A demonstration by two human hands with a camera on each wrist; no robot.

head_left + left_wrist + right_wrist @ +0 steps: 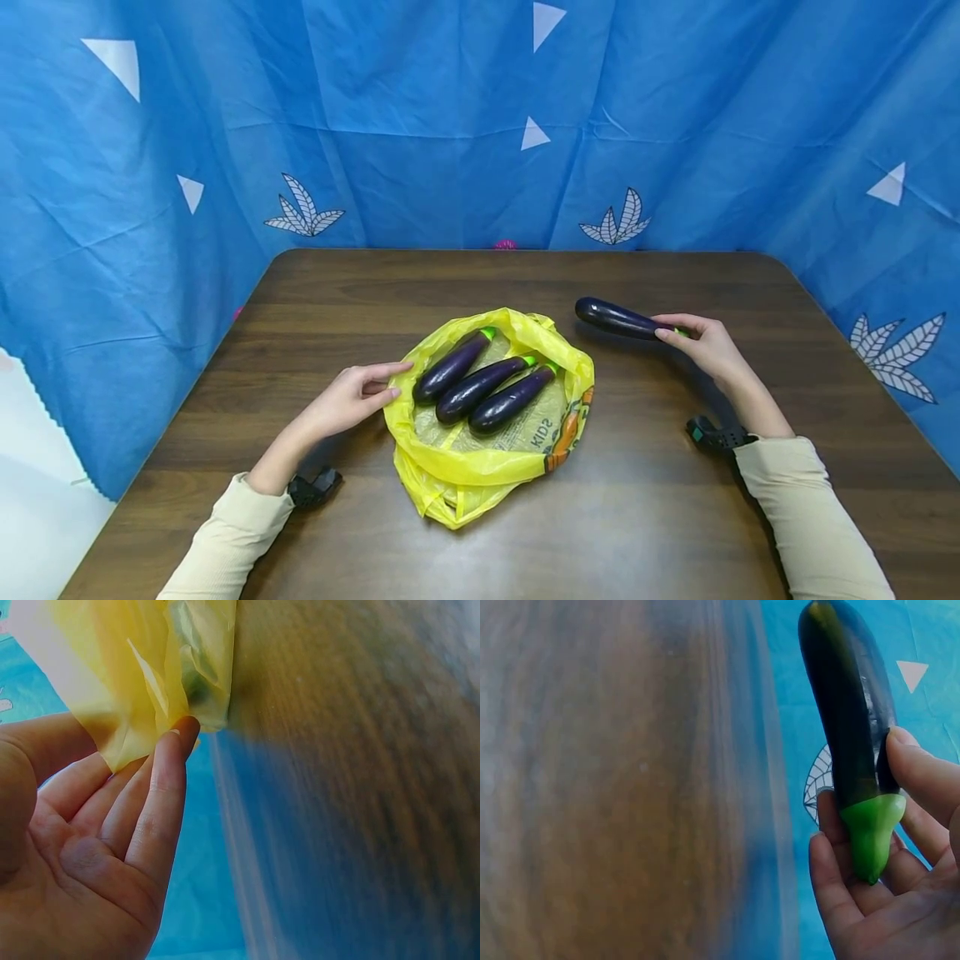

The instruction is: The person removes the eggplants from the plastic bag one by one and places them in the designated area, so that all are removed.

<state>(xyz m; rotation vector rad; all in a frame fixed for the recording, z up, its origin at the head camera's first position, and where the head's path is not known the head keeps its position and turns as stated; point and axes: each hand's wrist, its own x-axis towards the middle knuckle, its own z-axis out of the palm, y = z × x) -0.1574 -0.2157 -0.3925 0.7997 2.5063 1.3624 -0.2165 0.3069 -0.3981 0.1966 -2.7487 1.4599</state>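
Observation:
A yellow plastic bag [480,468] lies with its mouth spread on the table. Inside it are three dark purple eggplants, side by side at a slant: a left one [452,370], a middle one [480,390] and a right one [512,403], green stem ends toward the back. At the bag's left rim, my left hand [352,402] pinches the thin plastic [150,667] between thumb and fingers. My right hand [705,346] holds another eggplant [617,319] by its green-capped end [874,825], off to the right of the bag. Its rounded end points left.
The brown wooden table [637,517] has rounded far corners. A blue curtain [420,125] with white triangles and leaf prints hangs behind and beside it. Black wrist cameras sit at the left wrist [313,487] and the right wrist [716,435].

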